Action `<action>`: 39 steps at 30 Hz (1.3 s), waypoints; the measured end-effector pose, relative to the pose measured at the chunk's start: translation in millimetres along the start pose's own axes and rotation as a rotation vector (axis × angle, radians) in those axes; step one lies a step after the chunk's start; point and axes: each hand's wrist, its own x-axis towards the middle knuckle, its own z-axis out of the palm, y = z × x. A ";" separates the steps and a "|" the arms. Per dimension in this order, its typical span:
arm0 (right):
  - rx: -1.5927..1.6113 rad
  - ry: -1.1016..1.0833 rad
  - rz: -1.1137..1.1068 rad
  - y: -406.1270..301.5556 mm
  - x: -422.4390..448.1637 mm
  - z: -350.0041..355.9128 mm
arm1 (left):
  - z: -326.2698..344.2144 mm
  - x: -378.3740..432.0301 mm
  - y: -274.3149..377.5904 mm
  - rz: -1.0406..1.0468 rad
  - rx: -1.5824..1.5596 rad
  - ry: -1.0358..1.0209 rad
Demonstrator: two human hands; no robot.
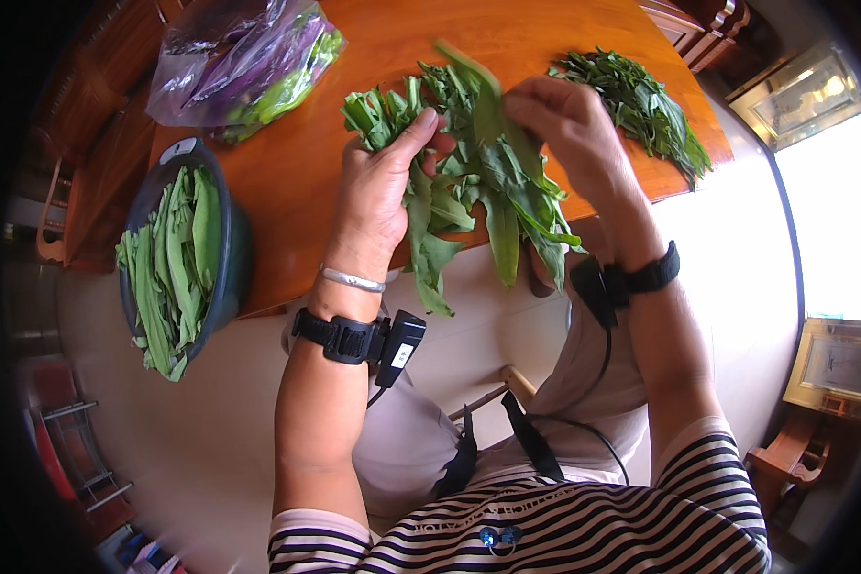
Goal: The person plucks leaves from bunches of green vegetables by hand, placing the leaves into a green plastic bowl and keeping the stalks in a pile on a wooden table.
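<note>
My left hand (380,179) grips a bunch of long leafy greens (377,115), its thumb across the stems and some leaves hanging below the table edge. With bent fingers, my right hand (563,118) pinches a single long green leaf (486,115) near its edge. That leaf's upper end is blurred. Between my hands, a loose heap of the same greens (506,179) lies on the table and droops over its front edge. My palms and some fingertips are hidden.
A wooden table (394,36) spans the far side. To the left, a dark plastic basin (238,251) of long green leaves sits at its edge. Behind it lies a clear plastic bag (186,79) of purple and green vegetables. Another pile of greens (638,107) rests at right.
</note>
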 end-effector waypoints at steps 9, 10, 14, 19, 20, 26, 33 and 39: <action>-0.198 -0.016 -0.222 -8.7 -16.0 29.8 | -1.0 0.7 -3.0 0.044 0.001 0.069; -0.296 0.111 -0.379 -0.6 -9.3 24.6 | 2.1 -1.0 -0.3 0.048 -0.019 0.031; -0.476 0.229 -0.773 10.7 10.6 4.6 | 0.8 1.3 -1.3 -0.024 -0.051 -0.100; -0.561 -0.076 -0.791 17.2 8.7 -3.3 | 0.1 -3.6 -0.4 -0.143 -0.003 -0.167; -0.600 -0.060 -0.824 19.1 8.9 -4.3 | 0.6 -3.8 -0.3 -0.143 -0.001 -0.166; -0.633 0.049 -0.788 18.6 5.6 2.9 | 6.3 -5.9 -2.1 -0.001 0.182 -0.293; -0.378 0.187 -0.507 11.3 4.9 22.4 | 5.2 5.5 -4.4 0.008 0.099 -0.317; -0.301 0.198 -0.123 3.9 6.5 28.9 | 10.5 5.6 -1.6 0.023 0.017 -0.284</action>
